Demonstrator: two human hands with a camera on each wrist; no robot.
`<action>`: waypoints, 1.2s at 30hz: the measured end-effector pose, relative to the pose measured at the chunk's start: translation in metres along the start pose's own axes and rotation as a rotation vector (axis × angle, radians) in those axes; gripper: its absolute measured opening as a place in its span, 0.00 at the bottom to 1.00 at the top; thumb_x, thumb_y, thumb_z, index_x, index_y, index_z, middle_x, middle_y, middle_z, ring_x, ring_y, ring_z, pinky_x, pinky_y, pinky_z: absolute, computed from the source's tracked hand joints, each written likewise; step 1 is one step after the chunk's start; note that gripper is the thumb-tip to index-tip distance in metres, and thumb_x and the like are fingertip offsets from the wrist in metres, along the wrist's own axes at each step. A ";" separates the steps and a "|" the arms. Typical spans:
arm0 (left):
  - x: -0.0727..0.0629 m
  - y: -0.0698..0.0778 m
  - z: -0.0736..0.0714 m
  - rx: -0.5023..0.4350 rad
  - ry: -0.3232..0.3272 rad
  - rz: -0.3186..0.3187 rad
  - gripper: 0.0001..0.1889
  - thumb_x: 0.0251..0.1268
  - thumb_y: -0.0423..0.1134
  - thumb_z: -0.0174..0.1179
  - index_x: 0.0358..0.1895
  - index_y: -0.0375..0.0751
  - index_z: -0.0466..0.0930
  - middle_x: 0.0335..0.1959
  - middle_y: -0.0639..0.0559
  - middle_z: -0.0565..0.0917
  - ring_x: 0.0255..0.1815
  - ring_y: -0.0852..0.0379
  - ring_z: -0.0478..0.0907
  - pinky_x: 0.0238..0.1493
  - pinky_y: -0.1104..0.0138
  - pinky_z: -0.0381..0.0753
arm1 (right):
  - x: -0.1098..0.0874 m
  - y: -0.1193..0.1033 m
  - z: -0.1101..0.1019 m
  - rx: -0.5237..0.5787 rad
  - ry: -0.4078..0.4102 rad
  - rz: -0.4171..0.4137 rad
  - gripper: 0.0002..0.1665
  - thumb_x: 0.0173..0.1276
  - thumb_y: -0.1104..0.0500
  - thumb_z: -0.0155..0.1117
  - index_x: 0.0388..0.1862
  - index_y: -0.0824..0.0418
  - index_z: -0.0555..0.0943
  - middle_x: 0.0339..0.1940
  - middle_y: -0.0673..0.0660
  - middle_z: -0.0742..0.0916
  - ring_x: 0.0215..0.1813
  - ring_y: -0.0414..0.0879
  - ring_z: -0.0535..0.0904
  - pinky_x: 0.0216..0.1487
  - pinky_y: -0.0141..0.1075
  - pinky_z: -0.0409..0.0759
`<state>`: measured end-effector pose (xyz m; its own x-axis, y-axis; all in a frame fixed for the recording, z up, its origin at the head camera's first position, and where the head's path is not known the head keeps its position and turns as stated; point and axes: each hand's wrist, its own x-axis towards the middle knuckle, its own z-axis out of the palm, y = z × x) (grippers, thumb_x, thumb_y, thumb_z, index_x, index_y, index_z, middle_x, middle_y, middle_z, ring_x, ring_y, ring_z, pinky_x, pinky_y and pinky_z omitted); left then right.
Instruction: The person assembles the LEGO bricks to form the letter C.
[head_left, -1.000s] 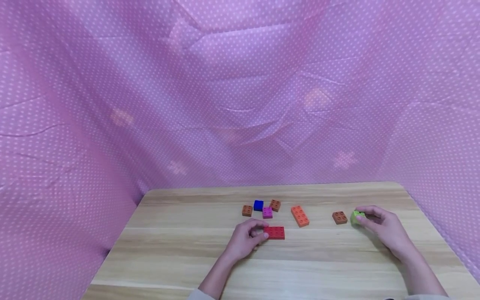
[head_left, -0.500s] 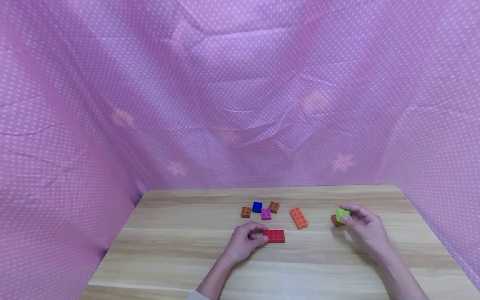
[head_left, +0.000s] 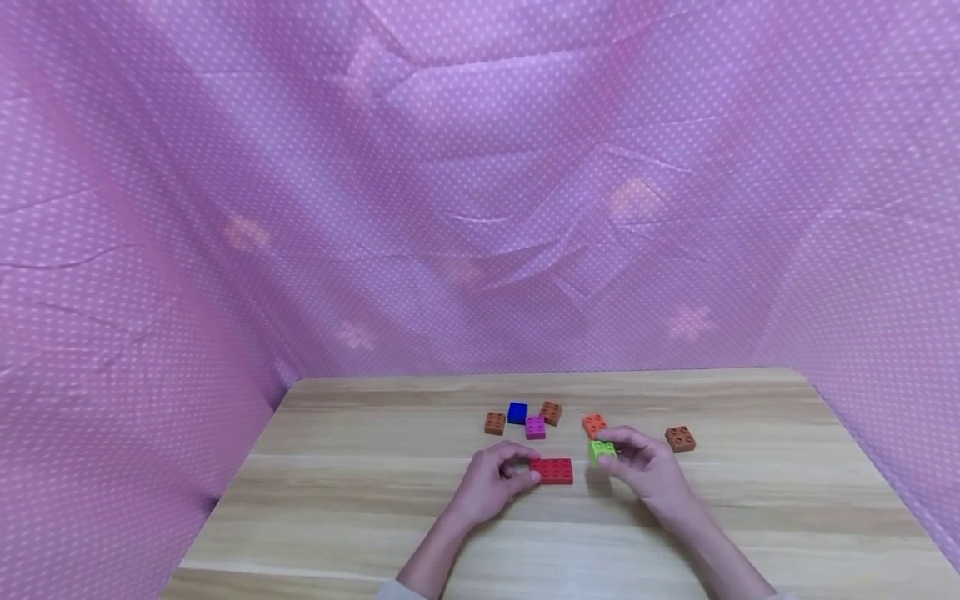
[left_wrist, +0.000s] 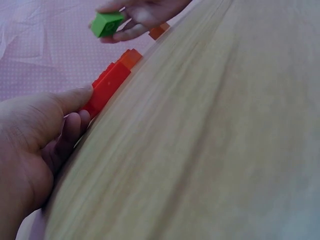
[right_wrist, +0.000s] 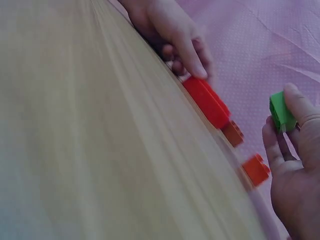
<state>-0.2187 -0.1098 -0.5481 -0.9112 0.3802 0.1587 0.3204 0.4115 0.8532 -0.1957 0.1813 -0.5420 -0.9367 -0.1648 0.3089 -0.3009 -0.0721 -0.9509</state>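
Note:
My left hand (head_left: pixel 486 485) rests on the table and pinches the left end of a red toy building brick (head_left: pixel 555 471), which lies flat with its studs up. Thumb and fingers of my right hand (head_left: pixel 654 475) pinch a small lime-green brick (head_left: pixel 602 451), held above the table just right of the red one. In the right wrist view the green brick (right_wrist: pixel 282 111) is clear of the surface. Part of an orange brick (head_left: pixel 594 425) shows behind my right hand; its near end is hidden.
Behind the red brick lie a brown brick (head_left: pixel 495 423), a blue brick (head_left: pixel 517 412), a magenta brick (head_left: pixel 535 427) and another brown brick (head_left: pixel 551 412). A further brown brick (head_left: pixel 681 438) sits to the right. A pink dotted cloth (head_left: pixel 480 208) hangs around the wooden table (head_left: pixel 337 500).
My right hand has lifted the green brick and carried it left, past the right-hand brown brick, to beside the red brick. My left hand stays on the red brick.

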 end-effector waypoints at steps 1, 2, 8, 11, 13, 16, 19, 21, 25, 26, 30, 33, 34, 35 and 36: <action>0.000 0.000 0.000 0.003 0.002 -0.001 0.13 0.66 0.42 0.75 0.52 0.52 0.90 0.44 0.58 0.88 0.28 0.66 0.77 0.28 0.73 0.79 | 0.000 0.001 0.003 0.000 -0.007 0.000 0.25 0.66 0.73 0.72 0.60 0.78 0.79 0.55 0.64 0.87 0.53 0.42 0.85 0.57 0.32 0.86; 0.000 0.000 0.000 0.006 0.005 -0.002 0.13 0.66 0.42 0.75 0.52 0.52 0.90 0.43 0.58 0.88 0.28 0.66 0.77 0.28 0.73 0.79 | 0.000 0.002 0.007 -0.002 -0.019 -0.003 0.24 0.66 0.73 0.73 0.60 0.78 0.79 0.54 0.64 0.87 0.53 0.42 0.85 0.56 0.32 0.86; 0.002 -0.002 0.001 0.000 0.004 -0.017 0.13 0.66 0.42 0.76 0.52 0.53 0.90 0.43 0.59 0.88 0.28 0.65 0.77 0.27 0.73 0.78 | 0.004 0.010 0.020 -0.073 -0.073 -0.029 0.21 0.67 0.70 0.73 0.58 0.74 0.82 0.53 0.66 0.88 0.52 0.42 0.86 0.57 0.32 0.86; 0.003 -0.001 0.001 -0.005 0.000 -0.020 0.13 0.66 0.43 0.75 0.53 0.53 0.90 0.43 0.59 0.88 0.28 0.64 0.77 0.27 0.73 0.78 | 0.006 0.012 0.024 -0.146 -0.071 -0.050 0.20 0.68 0.67 0.75 0.57 0.70 0.84 0.53 0.64 0.89 0.54 0.42 0.86 0.58 0.31 0.85; 0.004 0.000 0.001 -0.003 0.000 -0.020 0.13 0.66 0.43 0.75 0.53 0.54 0.90 0.43 0.59 0.88 0.29 0.64 0.77 0.27 0.73 0.78 | 0.007 0.012 0.025 -0.190 -0.060 -0.063 0.19 0.68 0.65 0.76 0.56 0.68 0.85 0.53 0.61 0.90 0.55 0.42 0.86 0.58 0.30 0.85; 0.004 0.000 0.001 0.004 0.002 -0.023 0.13 0.67 0.43 0.75 0.53 0.54 0.90 0.43 0.59 0.88 0.29 0.64 0.78 0.27 0.73 0.78 | 0.007 0.012 0.027 -0.232 -0.042 -0.064 0.19 0.67 0.62 0.77 0.56 0.64 0.86 0.53 0.58 0.90 0.55 0.43 0.86 0.58 0.30 0.84; 0.003 0.000 0.001 0.004 0.001 -0.030 0.13 0.66 0.42 0.75 0.53 0.54 0.90 0.42 0.58 0.88 0.28 0.64 0.78 0.27 0.73 0.78 | 0.006 0.013 0.029 -0.245 -0.034 -0.051 0.18 0.67 0.62 0.77 0.55 0.62 0.87 0.52 0.56 0.91 0.54 0.44 0.86 0.58 0.31 0.85; 0.002 0.000 0.001 0.004 0.001 -0.032 0.14 0.66 0.42 0.76 0.53 0.54 0.90 0.42 0.59 0.88 0.28 0.64 0.78 0.27 0.73 0.78 | 0.006 0.013 0.031 -0.259 -0.028 -0.045 0.18 0.66 0.61 0.78 0.54 0.60 0.87 0.51 0.55 0.91 0.54 0.45 0.87 0.58 0.31 0.85; 0.001 -0.001 0.002 0.002 0.003 -0.028 0.14 0.65 0.42 0.76 0.53 0.54 0.90 0.42 0.59 0.88 0.28 0.64 0.78 0.27 0.73 0.78 | 0.005 0.014 0.033 -0.292 -0.013 -0.040 0.18 0.65 0.59 0.79 0.54 0.59 0.87 0.50 0.53 0.92 0.53 0.46 0.88 0.58 0.33 0.85; 0.001 -0.001 0.002 0.002 0.005 -0.025 0.14 0.65 0.42 0.76 0.53 0.53 0.90 0.42 0.59 0.88 0.28 0.65 0.78 0.27 0.73 0.78 | 0.005 0.014 0.033 -0.299 -0.010 -0.040 0.19 0.65 0.59 0.79 0.54 0.59 0.87 0.50 0.53 0.92 0.52 0.46 0.88 0.58 0.33 0.86; 0.001 -0.001 0.002 0.006 0.008 -0.021 0.14 0.65 0.42 0.76 0.52 0.53 0.90 0.41 0.59 0.88 0.27 0.65 0.77 0.27 0.73 0.77 | 0.005 0.014 0.035 -0.318 -0.007 -0.032 0.20 0.65 0.58 0.80 0.54 0.60 0.87 0.50 0.51 0.91 0.51 0.47 0.88 0.56 0.35 0.87; 0.001 -0.001 0.002 0.008 0.008 -0.023 0.14 0.65 0.42 0.76 0.53 0.54 0.90 0.40 0.60 0.87 0.27 0.65 0.77 0.26 0.73 0.77 | 0.005 0.015 0.035 -0.329 -0.008 -0.036 0.19 0.65 0.57 0.80 0.54 0.58 0.88 0.50 0.51 0.91 0.51 0.46 0.87 0.55 0.36 0.87; 0.001 -0.001 0.002 0.009 0.008 -0.024 0.14 0.65 0.42 0.76 0.53 0.54 0.90 0.40 0.60 0.87 0.27 0.65 0.77 0.26 0.73 0.77 | 0.005 0.015 0.035 -0.329 -0.008 -0.040 0.19 0.64 0.57 0.80 0.53 0.58 0.88 0.50 0.51 0.91 0.50 0.46 0.87 0.55 0.36 0.87; 0.001 0.000 0.003 0.008 0.008 -0.023 0.14 0.65 0.42 0.76 0.53 0.53 0.90 0.40 0.60 0.88 0.27 0.65 0.77 0.26 0.73 0.77 | 0.005 0.015 0.035 -0.330 -0.006 -0.045 0.18 0.64 0.57 0.80 0.53 0.57 0.88 0.50 0.51 0.91 0.50 0.46 0.87 0.55 0.36 0.87; 0.001 0.000 0.003 0.008 0.008 -0.023 0.14 0.65 0.42 0.76 0.52 0.53 0.90 0.40 0.60 0.88 0.27 0.65 0.77 0.26 0.73 0.77 | 0.005 0.015 0.036 -0.332 -0.004 -0.051 0.18 0.64 0.58 0.80 0.52 0.56 0.88 0.50 0.51 0.91 0.50 0.45 0.87 0.54 0.36 0.87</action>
<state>-0.2188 -0.1074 -0.5497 -0.9203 0.3643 0.1429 0.3014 0.4270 0.8526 -0.1983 0.1444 -0.5542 -0.9185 -0.1728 0.3557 -0.3897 0.2436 -0.8881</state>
